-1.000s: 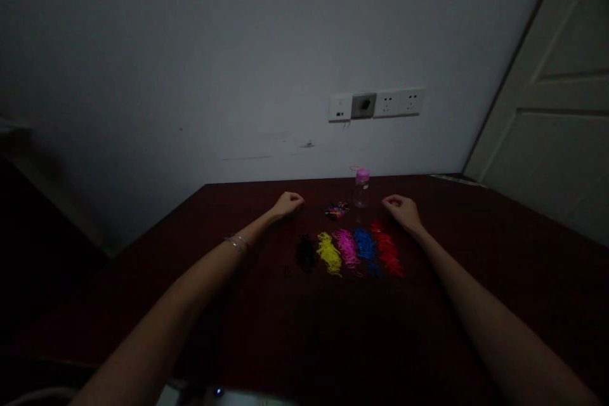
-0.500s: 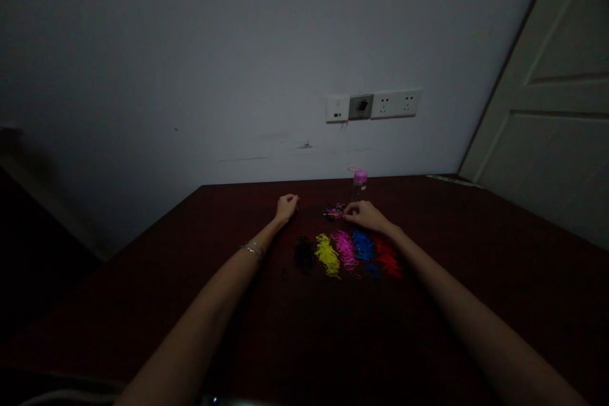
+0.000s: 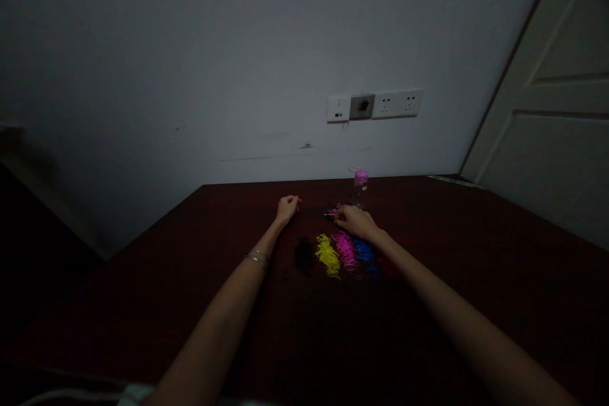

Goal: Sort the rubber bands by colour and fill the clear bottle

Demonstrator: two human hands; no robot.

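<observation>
A small pile of mixed-colour bands (image 3: 330, 212) lies on the dark red table. My right hand (image 3: 356, 221) is at the pile's right edge, its fingers pinched together; what they hold is too small to make out. My left hand (image 3: 287, 208) rests to the left of the pile with its fingers curled; anything in them is hidden. Nearer to me lie separate heaps: black (image 3: 304, 254), yellow (image 3: 328, 256), pink (image 3: 346, 250), blue (image 3: 365, 250) and red (image 3: 390, 268). My right wrist and forearm partly cover the red heap.
A clear bottle with a pink cap (image 3: 361, 176) stands just behind my right hand. The table (image 3: 228, 216) meets a wall with sockets (image 3: 394, 104). A white door (image 3: 552, 120) is at the right.
My right hand has moved left and slightly nearer to me, over the right side of the mixed pile. Its forearm now covers more of the red heap. My left hand has barely moved.
</observation>
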